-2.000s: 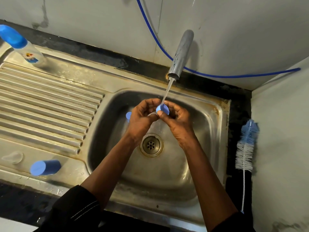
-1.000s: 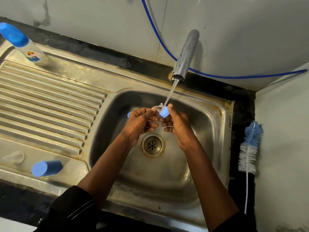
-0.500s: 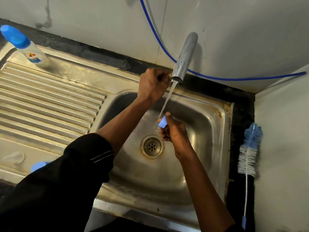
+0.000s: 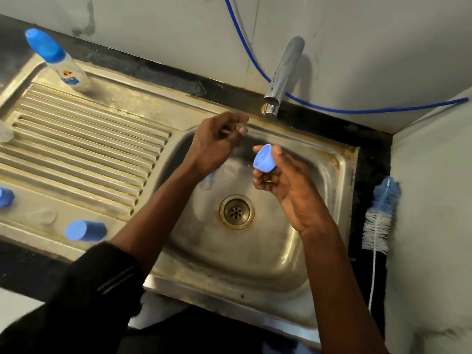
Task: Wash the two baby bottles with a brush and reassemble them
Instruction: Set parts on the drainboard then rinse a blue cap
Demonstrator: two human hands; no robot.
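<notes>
My right hand (image 4: 286, 190) grips a small blue cup-shaped bottle part (image 4: 264, 159) over the sink basin (image 4: 329, 175). My left hand (image 4: 217, 144) hovers left of it, near the tap (image 4: 283, 72), with fingers curled and blurred; whether it holds anything is unclear. A clear bottle piece (image 4: 207, 182) shows in the basin, mostly hidden under my left wrist. A blue cap (image 4: 85, 230) lies on the drainboard (image 4: 84, 149), with a clear teat (image 4: 42, 217) beside it. A bottle with a blue cap (image 4: 58, 62) stands at the back left. The bottle brush (image 4: 380, 215) lies on the right counter.
No water runs from the tap. The drain (image 4: 237, 212) sits in the middle of the basin. Another blue piece (image 4: 5, 196) is cut off at the left edge. A blue hose (image 4: 357, 111) runs along the wall. A wall stands close on the right.
My left hand left the bottle part, reached to the tap, and has now drawn back; the water has stopped. My right hand has lifted the blue part slightly.
</notes>
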